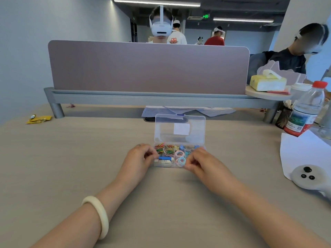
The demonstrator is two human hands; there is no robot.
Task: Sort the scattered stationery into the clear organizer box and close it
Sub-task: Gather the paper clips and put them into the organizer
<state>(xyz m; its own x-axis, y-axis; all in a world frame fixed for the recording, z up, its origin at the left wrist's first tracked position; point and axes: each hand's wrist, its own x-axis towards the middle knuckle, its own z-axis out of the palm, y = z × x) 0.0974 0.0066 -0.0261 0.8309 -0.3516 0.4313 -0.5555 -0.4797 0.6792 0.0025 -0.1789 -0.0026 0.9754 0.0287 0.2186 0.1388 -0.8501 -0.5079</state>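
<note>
This is an open-plan office. A long pale desk [71, 158] is split by a mauve divider panel [148, 68] on a grey rail, with another person [161, 35] seated behind it. Strip lights [155, 2] hang from an exposed dark ceiling beside a green exit sign [206, 16]. More people sit further back.

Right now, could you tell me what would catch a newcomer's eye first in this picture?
The clear organizer box at the centre of the desk draws the eye first: its lid stands open, and its compartments show bright paper clips and pastel rings. The left hand and right hand grip its two sides. At the far right stands a red-capped water bottle.
</note>
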